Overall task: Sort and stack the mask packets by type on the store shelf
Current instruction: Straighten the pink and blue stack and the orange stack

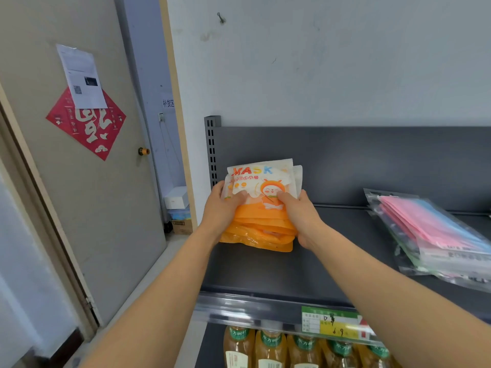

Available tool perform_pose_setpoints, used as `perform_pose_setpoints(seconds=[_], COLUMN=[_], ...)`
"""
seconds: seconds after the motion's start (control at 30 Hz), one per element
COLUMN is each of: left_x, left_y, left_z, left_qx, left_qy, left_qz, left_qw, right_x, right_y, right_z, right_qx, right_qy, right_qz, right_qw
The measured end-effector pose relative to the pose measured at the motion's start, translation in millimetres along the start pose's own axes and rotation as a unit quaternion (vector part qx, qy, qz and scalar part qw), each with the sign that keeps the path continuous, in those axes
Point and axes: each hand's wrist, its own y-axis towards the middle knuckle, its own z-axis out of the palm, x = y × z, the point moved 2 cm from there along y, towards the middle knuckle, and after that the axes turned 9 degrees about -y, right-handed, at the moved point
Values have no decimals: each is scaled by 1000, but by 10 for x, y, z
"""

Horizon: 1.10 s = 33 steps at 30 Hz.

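Observation:
A stack of orange-and-white mask packets (261, 224) with a cartoon figure and the word MASK stands tilted at the left end of the dark grey shelf (265, 269). My left hand (223, 208) grips its left side, thumb on the front. My right hand (300, 213) grips its right side, thumb across the printed face. A second pile of clear packets with pink and blue masks (435, 232) lies flat at the shelf's right end, apart from both hands.
The shelf's back panel (372, 160) rises behind the packets, with a slotted upright (211, 147) at its left. A price tag (334, 322) hangs on the front rail. Bottles of yellow drink (271, 349) fill the shelf below. A door (79, 155) stands to the left.

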Motion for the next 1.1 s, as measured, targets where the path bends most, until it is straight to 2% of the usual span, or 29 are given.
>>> perform_pose_setpoints(seconds=[0.23,0.3,0.47,0.57,0.73,0.9,1.0,1.1], left_x=[-88,-92,11,80,82,100,118,171], left_y=[184,198,7,-136,-218,-245,-269,-263], left_z=[57,72,57,63,8,-91,-105,-121], left_qx=[32,8,-119,-129,-14,97,139,158], left_qy=[28,13,-67,-87,-51,34,77,129], left_qz=[-42,-31,-15,-14,-20,15,33,48], left_qw=[998,999,991,988,998,995,987,978], right_x=[211,179,85,81,68,54,39,29], right_y=[107,130,112,91,71,32,-23,-91], right_z=[-34,-34,-38,-30,-22,-53,-73,-90], right_qx=[55,40,13,14,11,-14,-6,-12], right_qy=[6,12,26,23,27,68,124,132], right_qz=[67,58,26,26,41,17,-4,-33], right_qw=[996,997,999,999,999,997,992,991])
